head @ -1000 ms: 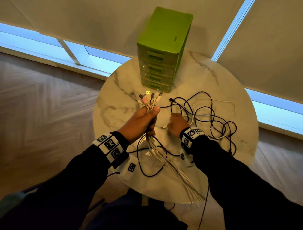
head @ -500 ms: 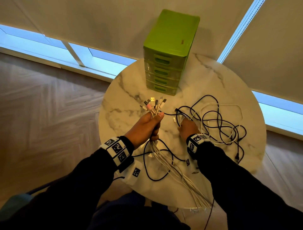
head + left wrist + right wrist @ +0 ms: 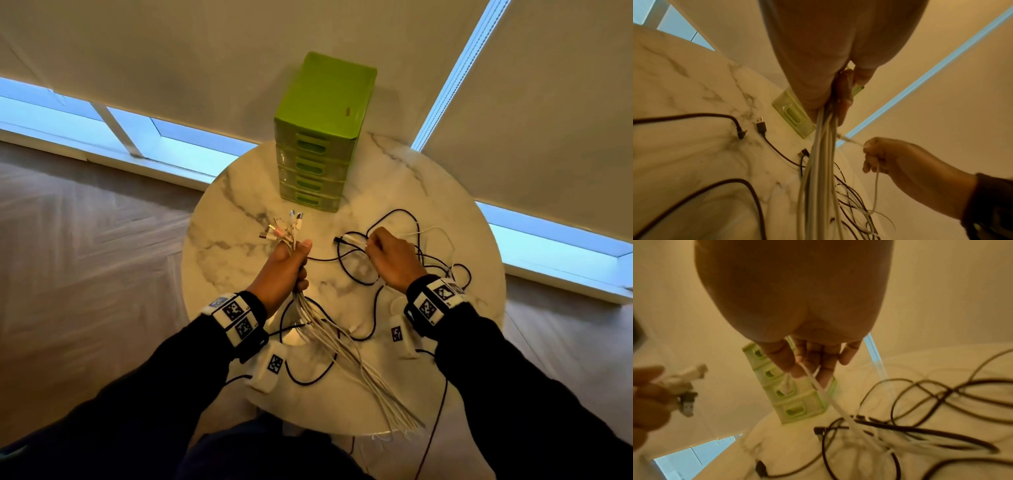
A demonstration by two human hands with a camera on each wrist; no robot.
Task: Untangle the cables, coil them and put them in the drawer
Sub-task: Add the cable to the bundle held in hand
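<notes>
My left hand (image 3: 289, 263) grips a bundle of white cables (image 3: 342, 346) above the round marble table (image 3: 233, 246); their plugs (image 3: 286, 228) fan out past the fist and the tails trail over the near edge. My right hand (image 3: 383, 253) pinches the end of a single white cable (image 3: 818, 386) (image 3: 876, 183), lifted out of the tangle of black and white cables (image 3: 431, 260) at the right. A green drawer unit (image 3: 322, 137) with several shut drawers stands at the table's far side.
Loose black cables (image 3: 748, 194) with USB plugs (image 3: 760, 125) lie on the marble near the left hand. Window blinds hang behind the table and wood floor lies to both sides. White tagged wrist modules (image 3: 270, 366) hang under my arms.
My right hand has risen off the table with a white cable end pinched in it. My left hand has kept its grip on the bundle. The head view has shifted.
</notes>
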